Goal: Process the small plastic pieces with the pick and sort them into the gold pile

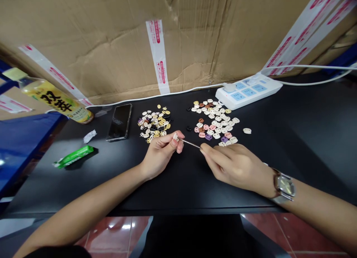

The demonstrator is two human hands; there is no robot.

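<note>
Between the thumb and fingers of my left hand [160, 153] is a small white plastic piece [175, 137]. My right hand [232, 165] grips a thin metal rod-like tool [191, 143], whose far end meets the white piece; its exact tip is hidden at the fingers. Behind my left hand lies a pile of small oval pieces [156, 122] in white, yellow and black, some with short stems. Beyond my right hand spreads a group of flat two-holed pieces [220, 120], mostly white, with some pink, brown and purple.
A white power strip [248, 90] with a cable stands at the back right. To the left are a phone [119, 122], a green wrapper [74, 156], a crumpled white scrap [89, 136] and a yellow drink bottle [52, 98]. Cardboard [117, 45] rises behind the black table [173, 191].
</note>
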